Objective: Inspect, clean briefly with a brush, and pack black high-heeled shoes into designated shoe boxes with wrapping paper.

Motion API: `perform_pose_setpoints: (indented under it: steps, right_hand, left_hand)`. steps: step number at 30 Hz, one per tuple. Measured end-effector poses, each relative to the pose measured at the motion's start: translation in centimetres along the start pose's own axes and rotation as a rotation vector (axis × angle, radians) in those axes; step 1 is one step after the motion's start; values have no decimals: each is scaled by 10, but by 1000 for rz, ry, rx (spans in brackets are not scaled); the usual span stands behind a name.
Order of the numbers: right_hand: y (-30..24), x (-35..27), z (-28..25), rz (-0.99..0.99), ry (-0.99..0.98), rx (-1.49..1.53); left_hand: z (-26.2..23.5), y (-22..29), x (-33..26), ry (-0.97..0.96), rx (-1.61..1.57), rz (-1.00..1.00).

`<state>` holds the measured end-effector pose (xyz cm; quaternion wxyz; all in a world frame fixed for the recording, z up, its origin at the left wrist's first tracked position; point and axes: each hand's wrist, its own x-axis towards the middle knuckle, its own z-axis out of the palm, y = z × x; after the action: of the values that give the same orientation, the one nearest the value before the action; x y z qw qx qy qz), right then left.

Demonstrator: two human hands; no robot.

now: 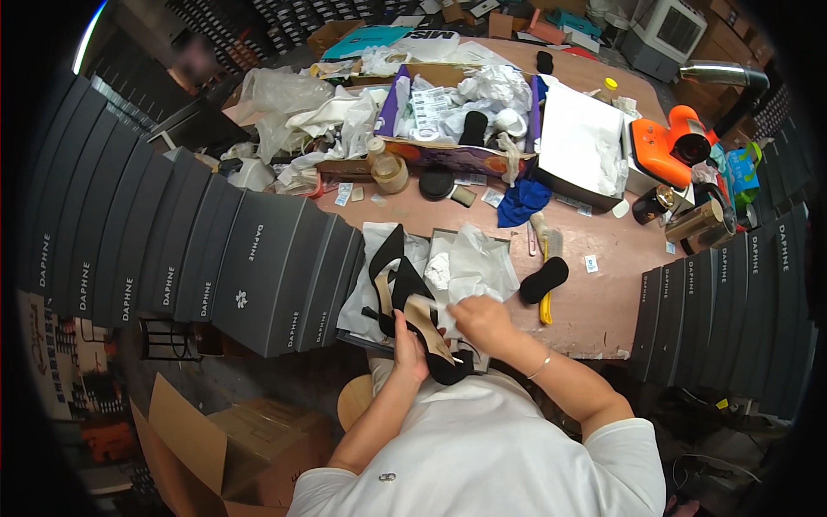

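Observation:
My left hand (pixel 411 351) is closed around a black pointed high-heeled shoe (pixel 450 370), its pale insole facing up. Above that shoe's insole is my right hand (pixel 482 322), fingers curled together. A whitish blurred bit shows by its fingertips, too small to make out. A second black heeled shoe (pixel 385 256) lies just beyond my left hand, over white tissue paper (pixel 357 297). Behind both shoes sits an open grey shoebox (pixel 444 233) with crumpled white tissue (pixel 478 258) in it.
Stacks of dark grey shoeboxes (pixel 267 258) flank me at left and right (pixel 689 319). Across the table stand a purple-edged box (pixel 396 108) of papers, a glass bottle (pixel 388 168) and an orange device (pixel 659 151). Nearer are a black pad (pixel 544 280) and a brush (pixel 549 237).

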<state>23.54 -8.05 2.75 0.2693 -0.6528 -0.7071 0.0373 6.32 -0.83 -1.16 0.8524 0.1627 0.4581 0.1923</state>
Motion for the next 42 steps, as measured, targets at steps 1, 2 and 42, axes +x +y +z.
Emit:
perform_pose_setpoints:
  steps: [1,2,42]
  right_hand:
    - [12,0,-12,81,-11,-17]
    - [29,2,-11,101,20,-120]
    - [-73,-29,69,-100,-8,554]
  left_hand:
    - [-13,5,9,-43,-50,-40]
    - [-13,11,10,-42,-35,-39]
    - [11,48,-22,-54,279,301]
